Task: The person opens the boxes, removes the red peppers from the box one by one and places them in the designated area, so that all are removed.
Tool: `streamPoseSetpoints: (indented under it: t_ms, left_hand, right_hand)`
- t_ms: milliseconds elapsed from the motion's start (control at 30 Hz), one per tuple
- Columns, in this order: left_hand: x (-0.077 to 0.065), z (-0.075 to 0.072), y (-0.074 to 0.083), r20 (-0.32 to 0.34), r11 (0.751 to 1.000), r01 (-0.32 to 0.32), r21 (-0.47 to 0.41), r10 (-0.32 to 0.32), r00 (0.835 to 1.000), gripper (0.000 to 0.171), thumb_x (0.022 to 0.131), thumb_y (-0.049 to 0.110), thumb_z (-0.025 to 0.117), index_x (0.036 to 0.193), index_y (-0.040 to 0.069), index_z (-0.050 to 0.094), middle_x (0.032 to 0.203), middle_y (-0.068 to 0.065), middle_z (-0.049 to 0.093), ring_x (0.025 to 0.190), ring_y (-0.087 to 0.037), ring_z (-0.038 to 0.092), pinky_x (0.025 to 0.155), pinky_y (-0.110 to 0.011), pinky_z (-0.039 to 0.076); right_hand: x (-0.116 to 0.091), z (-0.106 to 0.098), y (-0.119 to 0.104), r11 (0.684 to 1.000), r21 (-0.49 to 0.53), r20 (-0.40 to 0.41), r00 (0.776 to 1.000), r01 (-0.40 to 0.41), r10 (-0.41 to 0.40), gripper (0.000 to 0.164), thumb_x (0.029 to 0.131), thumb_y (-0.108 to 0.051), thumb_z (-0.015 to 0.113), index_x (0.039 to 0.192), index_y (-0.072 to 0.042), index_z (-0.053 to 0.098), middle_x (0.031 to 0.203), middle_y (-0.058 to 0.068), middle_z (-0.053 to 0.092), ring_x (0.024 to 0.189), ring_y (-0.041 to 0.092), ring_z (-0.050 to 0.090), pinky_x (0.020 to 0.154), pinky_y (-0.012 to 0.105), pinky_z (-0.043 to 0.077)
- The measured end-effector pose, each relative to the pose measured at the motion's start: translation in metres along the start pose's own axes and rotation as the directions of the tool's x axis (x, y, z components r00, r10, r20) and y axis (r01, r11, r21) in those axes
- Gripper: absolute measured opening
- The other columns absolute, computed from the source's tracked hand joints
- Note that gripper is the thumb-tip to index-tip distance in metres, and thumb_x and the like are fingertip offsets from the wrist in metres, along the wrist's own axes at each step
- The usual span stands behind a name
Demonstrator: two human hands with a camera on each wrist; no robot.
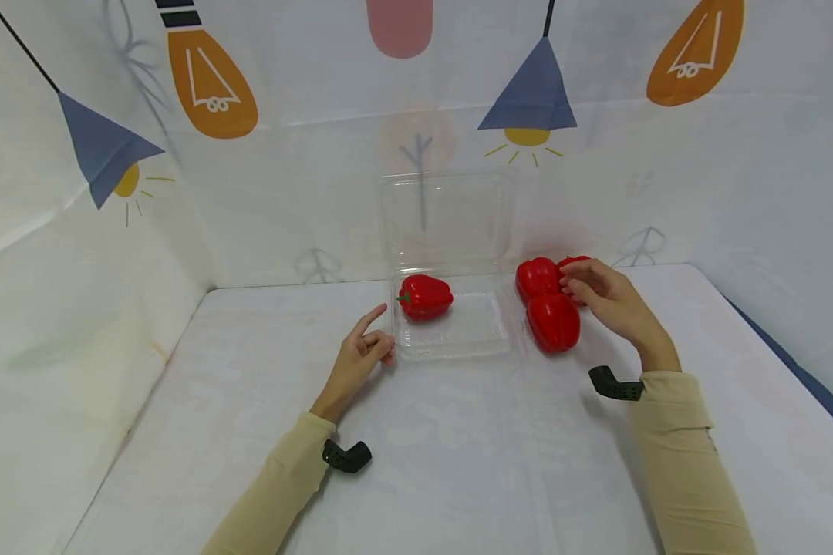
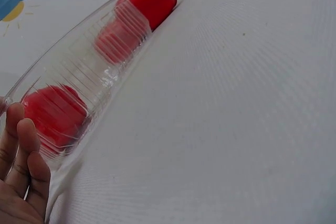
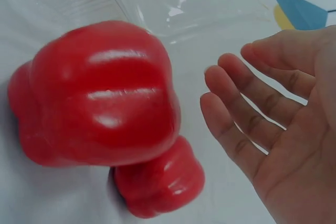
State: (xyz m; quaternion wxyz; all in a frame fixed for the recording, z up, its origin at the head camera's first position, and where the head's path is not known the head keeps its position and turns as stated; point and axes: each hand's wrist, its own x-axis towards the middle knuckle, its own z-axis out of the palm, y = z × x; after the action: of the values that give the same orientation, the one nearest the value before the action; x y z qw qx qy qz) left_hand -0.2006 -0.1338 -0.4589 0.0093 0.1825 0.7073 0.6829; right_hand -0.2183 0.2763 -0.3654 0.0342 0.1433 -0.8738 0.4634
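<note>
A clear plastic clamshell box (image 1: 475, 327) lies with its lid (image 1: 447, 220) raised against the back wall. One red bell pepper (image 1: 426, 297) with a green stem lies on its side in the box's left part. Beside the box's left edge is my left hand (image 1: 361, 354), index finger extended; whether it touches the rim I cannot tell. To the right of the box three more red bell peppers (image 1: 554, 324) are grouped together, the rearmost partly hidden by my right hand (image 1: 607, 297). In the right wrist view that hand's relaxed fingers (image 3: 220, 114) are apart from the peppers, holding nothing.
A white cloth covers the table (image 1: 264, 339). Close behind the box rises a printed fabric wall (image 1: 284, 193), with side walls left and right. Black curved pieces (image 1: 347, 456) sit at both wrists, near the beige sleeves (image 1: 680, 462).
</note>
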Motion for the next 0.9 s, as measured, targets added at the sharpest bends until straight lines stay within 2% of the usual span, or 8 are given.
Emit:
streamPoseSetpoints:
  t_ms: [200, 400, 567, 633, 800, 900]
  left_hand:
    - [0.0, 0.0, 0.0, 0.004, 1.0, -0.004, -0.015, 0.004, 1.0, 0.06, 0.094, 0.006, 0.056, 0.147, 0.005, 0.028, 0.087, -0.031, 0.056, 0.067, -0.006, 0.058, 0.066, -0.019, 0.052]
    - [0.001, 0.001, 0.0, 0.005, 1.0, -0.008, -0.023, 0.008, 1.0, 0.06, 0.094, 0.005, 0.055, 0.147, 0.005, 0.028, 0.089, -0.034, 0.054, 0.067, -0.006, 0.058, 0.066, -0.019, 0.052]
    - [0.0, 0.001, 0.001, 0.004, 1.0, -0.004, -0.018, 0.004, 1.0, 0.06, 0.094, 0.006, 0.055, 0.147, 0.005, 0.028, 0.089, -0.033, 0.054, 0.067, -0.006, 0.057, 0.066, -0.019, 0.052]
    - [0.0, 0.001, 0.001, 0.004, 1.0, 0.0, -0.015, 0.0, 1.0, 0.06, 0.094, 0.006, 0.055, 0.147, 0.006, 0.028, 0.089, -0.033, 0.055, 0.067, -0.007, 0.057, 0.066, -0.018, 0.052]
    - [0.0, 0.001, 0.001, 0.002, 1.0, 0.016, 0.012, -0.016, 1.0, 0.06, 0.094, 0.007, 0.056, 0.148, 0.007, 0.028, 0.089, -0.03, 0.057, 0.067, -0.007, 0.058, 0.067, -0.019, 0.052]
    - [0.0, 0.0, 0.0, 0.0, 1.0, 0.021, 0.021, -0.021, 1.0, 0.06, 0.094, 0.007, 0.056, 0.148, 0.007, 0.028, 0.089, -0.028, 0.058, 0.067, -0.007, 0.058, 0.068, -0.019, 0.052]
  right_hand:
    - [0.005, 0.009, -0.002, 0.999, -0.035, -0.011, 0.999, 0.032, -0.032, 0.035, 0.097, -0.022, 0.051, 0.129, -0.007, 0.049, 0.121, 0.01, 0.056, 0.103, 0.008, 0.056, 0.081, 0.009, 0.048]
    - [0.007, 0.017, -0.005, 0.996, -0.094, -0.006, 1.0, 0.004, -0.004, 0.035, 0.097, -0.026, 0.052, 0.129, -0.012, 0.05, 0.125, 0.005, 0.055, 0.109, 0.018, 0.053, 0.08, 0.009, 0.045]
    - [0.009, 0.023, -0.007, 0.994, -0.105, 0.012, 1.0, 0.012, -0.011, 0.033, 0.096, -0.023, 0.054, 0.128, -0.014, 0.051, 0.125, 0.005, 0.054, 0.111, 0.021, 0.052, 0.08, 0.01, 0.045]
    - [0.009, 0.026, -0.008, 0.994, -0.11, 0.019, 1.0, 0.012, -0.01, 0.033, 0.095, -0.021, 0.056, 0.127, -0.015, 0.05, 0.126, 0.004, 0.053, 0.112, 0.021, 0.051, 0.083, 0.015, 0.047]
    - [0.012, 0.034, -0.011, 0.994, -0.109, 0.031, 1.0, 0.01, -0.006, 0.034, 0.094, -0.019, 0.057, 0.127, -0.016, 0.05, 0.127, 0.004, 0.053, 0.115, 0.022, 0.05, 0.092, 0.043, 0.05]
    - [0.013, 0.04, -0.012, 0.995, -0.1, 0.043, 0.999, 0.027, -0.023, 0.033, 0.094, -0.018, 0.057, 0.126, -0.015, 0.051, 0.126, 0.004, 0.054, 0.115, 0.023, 0.051, 0.094, 0.05, 0.048]
